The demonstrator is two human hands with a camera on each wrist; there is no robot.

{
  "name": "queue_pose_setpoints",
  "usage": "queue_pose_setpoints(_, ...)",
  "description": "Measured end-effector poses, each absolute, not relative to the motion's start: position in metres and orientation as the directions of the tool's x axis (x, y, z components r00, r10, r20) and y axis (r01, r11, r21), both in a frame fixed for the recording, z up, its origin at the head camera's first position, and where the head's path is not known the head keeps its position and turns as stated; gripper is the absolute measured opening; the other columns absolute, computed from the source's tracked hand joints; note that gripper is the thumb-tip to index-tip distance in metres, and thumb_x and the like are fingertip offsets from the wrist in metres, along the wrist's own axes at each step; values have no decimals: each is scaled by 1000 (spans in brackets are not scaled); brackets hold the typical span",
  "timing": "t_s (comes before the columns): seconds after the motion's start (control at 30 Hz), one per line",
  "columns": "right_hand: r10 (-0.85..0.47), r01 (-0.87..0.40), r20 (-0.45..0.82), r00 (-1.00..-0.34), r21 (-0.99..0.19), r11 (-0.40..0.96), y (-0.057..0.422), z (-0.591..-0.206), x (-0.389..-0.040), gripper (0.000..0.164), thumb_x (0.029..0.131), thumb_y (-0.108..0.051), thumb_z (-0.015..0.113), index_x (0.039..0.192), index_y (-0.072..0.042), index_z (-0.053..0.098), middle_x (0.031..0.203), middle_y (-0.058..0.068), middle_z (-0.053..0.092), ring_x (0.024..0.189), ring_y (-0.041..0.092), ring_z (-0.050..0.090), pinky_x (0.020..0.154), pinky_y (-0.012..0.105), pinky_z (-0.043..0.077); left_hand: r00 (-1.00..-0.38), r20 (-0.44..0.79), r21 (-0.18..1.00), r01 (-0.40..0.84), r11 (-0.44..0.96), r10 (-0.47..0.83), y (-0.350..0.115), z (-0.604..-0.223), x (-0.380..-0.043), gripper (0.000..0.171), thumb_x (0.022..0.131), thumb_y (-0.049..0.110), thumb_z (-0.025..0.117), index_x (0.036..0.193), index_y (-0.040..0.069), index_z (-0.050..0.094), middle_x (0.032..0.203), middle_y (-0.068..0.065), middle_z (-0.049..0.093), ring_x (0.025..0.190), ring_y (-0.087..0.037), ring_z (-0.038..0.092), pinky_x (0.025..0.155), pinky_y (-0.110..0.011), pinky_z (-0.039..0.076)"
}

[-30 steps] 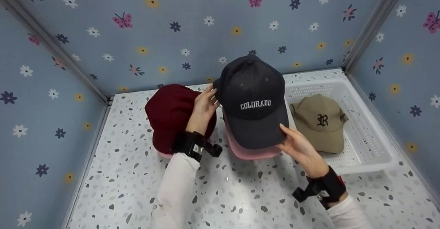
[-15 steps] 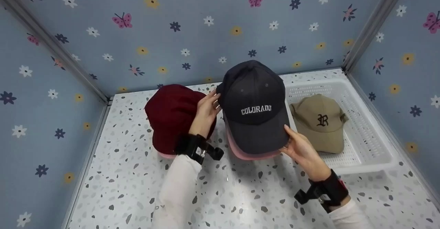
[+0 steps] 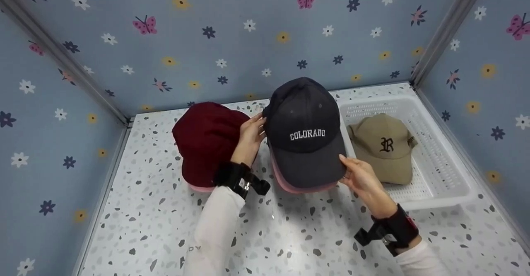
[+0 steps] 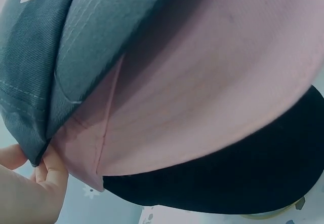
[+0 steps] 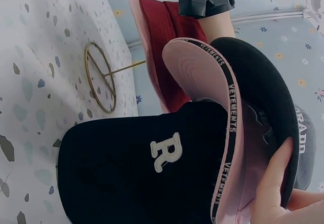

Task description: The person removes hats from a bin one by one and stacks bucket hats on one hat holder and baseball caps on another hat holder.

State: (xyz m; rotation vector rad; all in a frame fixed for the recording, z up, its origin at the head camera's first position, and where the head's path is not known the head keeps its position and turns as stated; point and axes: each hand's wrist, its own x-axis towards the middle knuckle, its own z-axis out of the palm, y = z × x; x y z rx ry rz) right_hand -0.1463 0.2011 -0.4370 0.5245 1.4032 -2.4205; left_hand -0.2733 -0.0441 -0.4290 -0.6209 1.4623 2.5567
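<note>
A dark grey baseball cap (image 3: 308, 114) lettered COLORADO is held between my two hands, its brim toward me. My left hand (image 3: 250, 137) pinches its lower left edge, thumb and fingers on either side in the left wrist view. With thumb and fingertips my right hand (image 3: 362, 178) grips the brim's right edge. Close beneath lies a pink cap (image 4: 202, 82), its brim showing past the grey one. Under that, a black cap (image 5: 126, 168) with a white R appears in the right wrist view.
Left of my hands stands a maroon cap (image 3: 207, 139) with a pink brim below it. A thin gold stand (image 5: 127, 68) rises from the speckled table (image 3: 140, 209). At right, a tan cap (image 3: 381, 143) lies in a white basket (image 3: 449, 172). Patterned walls (image 3: 186, 39) enclose the back and sides.
The grey cap has come down and slightly toward me over the pink cap, so less pink brim shows. Both hands moved along with it, keeping their grip.
</note>
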Motion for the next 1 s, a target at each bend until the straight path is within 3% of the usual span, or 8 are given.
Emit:
queue_pose_setpoints(0.3,-95,460,-467,-879,-777,-430,201,-440,-145,17,92,-17,47,99,-1,47,78,3,60,71,13,59,67,24,49,-899,-423,829,-335,-447,-111,-42,-432,-276,37,84,-3,52,120,0,52,105,-14,59,63,-10,57,61,-21,47)
queue_pose_setpoints(0.63,-106,492,-500,-859,-752,-438,199,-446,-145,15,91,-17,49,86,-5,56,74,3,59,65,12,57,60,23,47,-897,-413,865,-332,-376,-159,-41,-437,-277,36,84,-5,50,119,-2,53,81,-6,59,61,-10,55,59,-21,47)
queue_pose_setpoints(0.8,-110,500,-506,-856,-754,-426,200,-450,-145,15,91,-18,49,91,-3,54,74,3,60,64,13,57,58,23,46,-901,-405,877,-334,-346,-156,-41,-434,-272,36,85,-4,49,120,-3,51,77,-7,60,60,-10,55,58,-20,47)
queue_pose_setpoints(1.0,-96,503,-513,-853,-761,-410,200,-454,-143,20,91,-17,49,102,-1,47,80,3,61,73,14,61,68,24,50,-903,-392,894,-330,-303,-173,-39,-434,-269,38,83,-7,48,121,-2,51,65,-2,54,53,-8,51,51,-20,45)
